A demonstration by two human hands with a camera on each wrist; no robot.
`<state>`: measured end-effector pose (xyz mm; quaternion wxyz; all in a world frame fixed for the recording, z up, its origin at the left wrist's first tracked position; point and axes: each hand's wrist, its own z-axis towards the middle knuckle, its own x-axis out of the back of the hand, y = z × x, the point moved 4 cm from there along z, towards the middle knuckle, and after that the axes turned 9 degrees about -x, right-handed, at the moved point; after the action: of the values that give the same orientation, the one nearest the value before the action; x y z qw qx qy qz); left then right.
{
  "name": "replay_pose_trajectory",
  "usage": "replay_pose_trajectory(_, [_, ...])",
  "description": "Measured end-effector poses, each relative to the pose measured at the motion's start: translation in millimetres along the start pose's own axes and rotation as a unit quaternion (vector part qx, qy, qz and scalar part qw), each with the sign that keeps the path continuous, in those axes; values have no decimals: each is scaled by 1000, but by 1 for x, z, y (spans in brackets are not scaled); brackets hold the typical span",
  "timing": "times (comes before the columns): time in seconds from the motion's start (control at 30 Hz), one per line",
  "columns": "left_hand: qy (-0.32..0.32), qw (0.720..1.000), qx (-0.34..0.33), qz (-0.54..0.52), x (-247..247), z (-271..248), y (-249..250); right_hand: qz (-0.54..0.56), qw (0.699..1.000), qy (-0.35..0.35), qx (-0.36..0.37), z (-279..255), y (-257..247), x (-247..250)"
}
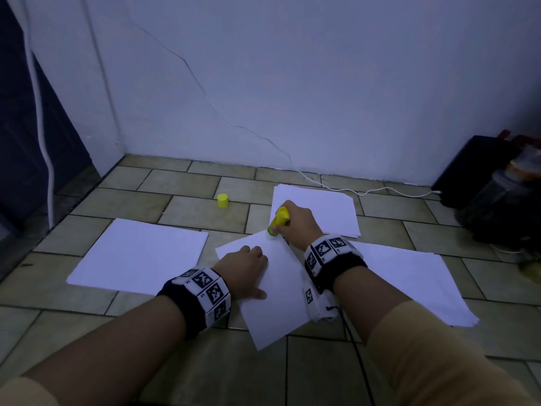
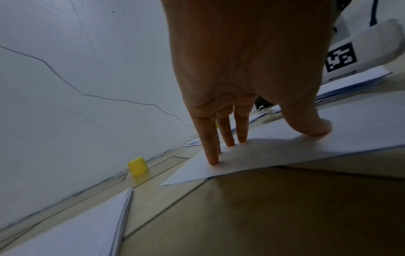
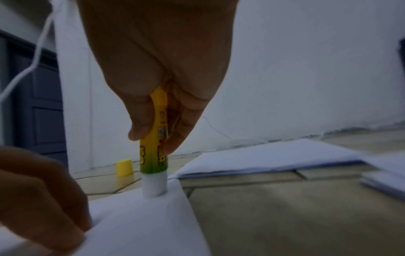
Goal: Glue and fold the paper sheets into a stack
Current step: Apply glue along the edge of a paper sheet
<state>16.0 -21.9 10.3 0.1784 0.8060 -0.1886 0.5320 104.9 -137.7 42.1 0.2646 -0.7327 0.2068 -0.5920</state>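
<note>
Hidden: the right hand [image 1: 297, 222] covers much of the glue stick [image 1: 277, 221] in the head view, and its wrist band hides the near right edge of the sheet [image 1: 275, 288]; the print on the stick's label is too blurred to read in the right wrist view.
Cut off: the dark bags [image 1: 494, 194] at the right run out of the picture, and what they hold cannot be made out.
Sheet: one white sheet lies flat on the tiled floor [image 1: 187, 212] in front of the person, turned at an angle to the tiles, between the other papers.
Glue stick: yellow tube shading to green at the bottom, with a white glue tip; it stands nearly upright, tip down on the sheet's far corner.
Right hand: fingers and thumb are wrapped round the tube, holding it from above.
Left hand [image 1: 246, 271]: it rests on the sheet with straight fingers [image 2: 213, 155] and the thumb pressing the paper down, holding nothing.
Cap [image 1: 223, 200]: small and yellow, standing alone on the tiles, well apart from the sheet, near the wall [image 1: 322, 83].
Other papers: a left pile [image 1: 140, 253], a far pile [image 1: 316, 209] just behind the right hand, and a right pile [image 1: 409, 282] partly under the right wrist.
Cable [image 1: 380, 191]: white, running along the floor by the wall towards the bags.
</note>
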Motion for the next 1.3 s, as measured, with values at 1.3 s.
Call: replay_pose_trajectory(1.3, [-17, 998, -56, 15, 2, 2, 8, 66, 993, 90, -47, -37, 57, 56])
